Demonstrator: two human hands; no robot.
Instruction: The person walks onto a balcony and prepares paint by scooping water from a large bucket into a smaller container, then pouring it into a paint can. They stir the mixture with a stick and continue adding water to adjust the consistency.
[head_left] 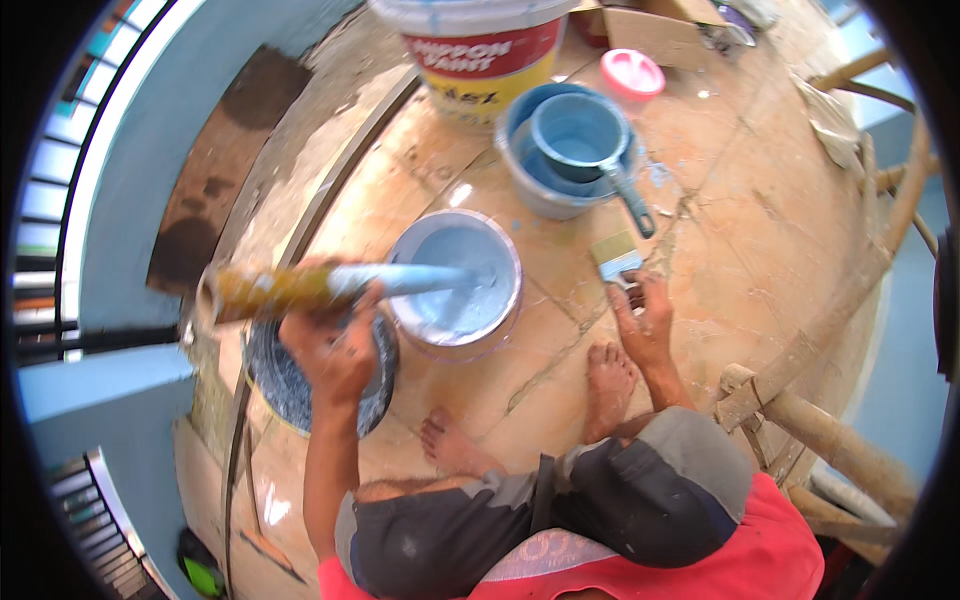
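My left hand (332,345) is closed around a bamboo stick (275,292), its far part coated in light blue paint. The stick's coated end reaches into a white pail (397,250) of light blue paint (440,252). My right hand (645,322) grips a flat paintbrush (616,256) by its handle, bristles pointing away from me and light blue on its ferrule. The brush is apart from the pail, to its right. Under my left forearm, a dark round container with pale streaks (285,385) is partly hidden.
A large white, red and yellow paint bucket (480,62) stands at the back. Beside it, a blue tub (515,165) holds a blue dipper (585,140). Farther back are a pink-lidded container (632,74) and a cardboard box (655,35). Bamboo poles (840,450) stand at right; my feet (610,385) flank the front.
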